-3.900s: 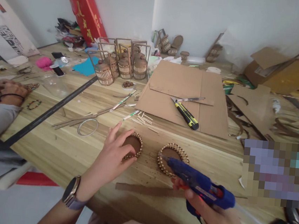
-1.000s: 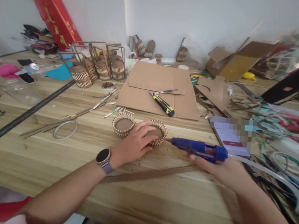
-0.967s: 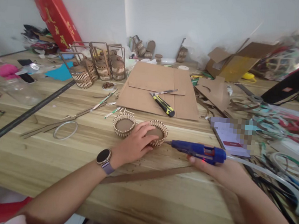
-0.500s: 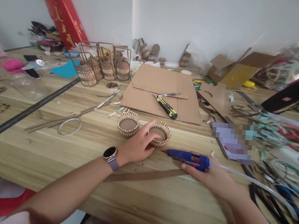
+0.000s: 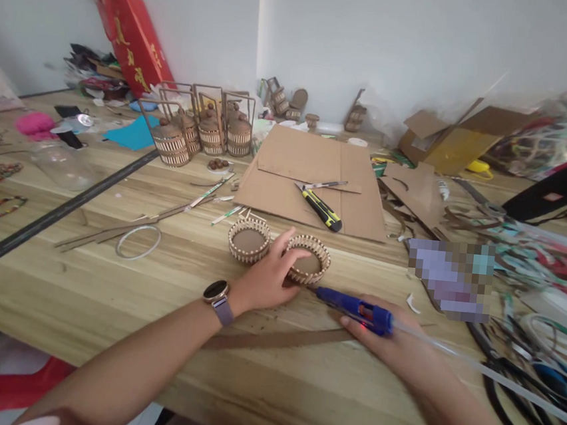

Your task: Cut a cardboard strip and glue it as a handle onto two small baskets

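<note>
My left hand (image 5: 273, 275), with a watch on its wrist, grips the near left side of a small round basket (image 5: 322, 270); its fingers reach over the rim and the thumb lies outside. The basket has a striped slatted wall and a flat brown bottom. A second such basket (image 5: 248, 248) stands just left of my fingers. In my right hand (image 5: 392, 330) is a blue hot glue gun (image 5: 354, 309), its nozzle close to the held basket's near side. A long pale glue stick (image 5: 455, 356) trails from its back. Below lies a flat brown strip (image 5: 281, 339).
Cardboard sheets (image 5: 272, 171) with a yellow-black utility knife (image 5: 321, 208) lie beyond the baskets. Several finished lidded baskets with handles (image 5: 172, 145) stand behind left. A black bar (image 5: 63, 208) crosses the left side. Scissors (image 5: 504, 367) and a phone (image 5: 438, 274) lie right.
The glue gun's nozzle has come nearer the held basket and its body tilts more down to the right. My left hand has closed in on the basket's side. The view has shifted slightly.
</note>
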